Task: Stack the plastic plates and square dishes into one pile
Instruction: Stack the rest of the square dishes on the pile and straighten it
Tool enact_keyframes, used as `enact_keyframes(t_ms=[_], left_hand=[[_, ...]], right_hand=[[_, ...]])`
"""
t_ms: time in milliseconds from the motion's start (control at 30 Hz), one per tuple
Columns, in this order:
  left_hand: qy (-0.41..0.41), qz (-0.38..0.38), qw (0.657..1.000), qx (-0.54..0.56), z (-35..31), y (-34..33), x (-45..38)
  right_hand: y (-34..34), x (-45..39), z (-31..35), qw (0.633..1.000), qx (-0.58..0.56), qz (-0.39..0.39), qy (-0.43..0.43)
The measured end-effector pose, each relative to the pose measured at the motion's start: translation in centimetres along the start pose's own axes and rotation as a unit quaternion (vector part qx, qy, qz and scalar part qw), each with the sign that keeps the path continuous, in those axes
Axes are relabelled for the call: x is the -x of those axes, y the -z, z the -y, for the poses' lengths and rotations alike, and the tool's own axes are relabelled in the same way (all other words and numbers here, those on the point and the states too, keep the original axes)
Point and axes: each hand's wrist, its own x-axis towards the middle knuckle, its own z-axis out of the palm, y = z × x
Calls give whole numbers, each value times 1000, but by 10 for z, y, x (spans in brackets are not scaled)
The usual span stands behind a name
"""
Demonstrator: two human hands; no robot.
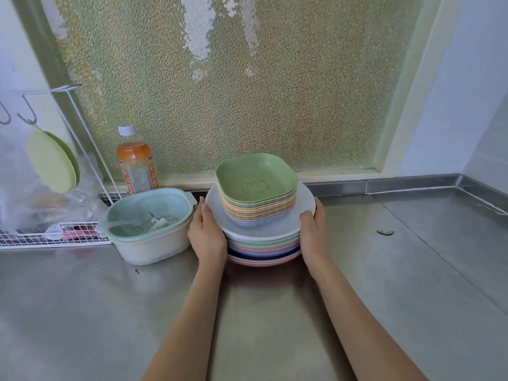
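One pile stands near the back of the steel counter. Its lower part is a stack of round plastic plates in white, green, pink and blue. On the top white plate sits a stack of several pastel square dishes, the uppermost green with a bear outline. My left hand presses against the left side of the round plates, fingers curled at the rim. My right hand grips the right side the same way. The pile rests on the counter between both hands.
A pale blue colander in a cream bowl stands just left of my left hand. Behind it are an orange drink bottle, a white wire rack and hanging green lids. A frosted window backs the counter. A small green scrap lies to the right.
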Motion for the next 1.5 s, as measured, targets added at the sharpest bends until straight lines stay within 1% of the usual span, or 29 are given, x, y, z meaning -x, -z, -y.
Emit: enact_keyframes(t_ms=[100,233,333,567,767,900,1033,1133,1200,1267,1300,1333,1367,1433,1500], left_hand=[[-10,8,1000,-24,1,1,-2],[-20,20,999,-42,1,-1,-4],[-17,23,998,-47,-1,-4,-4],[7,-11,997,-75,-9,-6,-3],[23,-23,996,-88,-19,-10,0],[44,-38,996,-66,-21,-7,1],[68,-44,997,-13,-25,-6,4],[58,-30,998,2,-27,-4,6],[21,-37,999,0,-30,-3,6],[-53,-42,998,-6,-39,-3,6],[-87,-30,996,-5,-43,-4,5],[-100,-9,995,2,-47,-5,3],[-91,19,996,14,-51,-7,0],[-60,72,995,29,-53,-8,-7],[-55,111,992,12,-54,-5,-13]], right_hand=[[2,-9,6,1000,-1,-13,-5],[-1,-18,12,1000,6,-2,1],[-4,-18,10,1000,13,-28,5],[-11,-14,14,997,53,-62,10],[-20,-15,28,991,66,-110,-42],[-23,-13,29,989,75,-116,-48],[-22,-9,28,989,89,-112,-27],[-21,-7,29,989,99,-108,-16],[-20,-1,34,984,122,-126,40],[-19,10,42,968,127,-164,143],[-20,16,48,960,115,-172,187],[-22,21,53,957,98,-170,211],[-26,26,57,961,80,-163,210],[-36,34,63,975,55,-143,158],[-44,39,66,981,68,-127,133]])
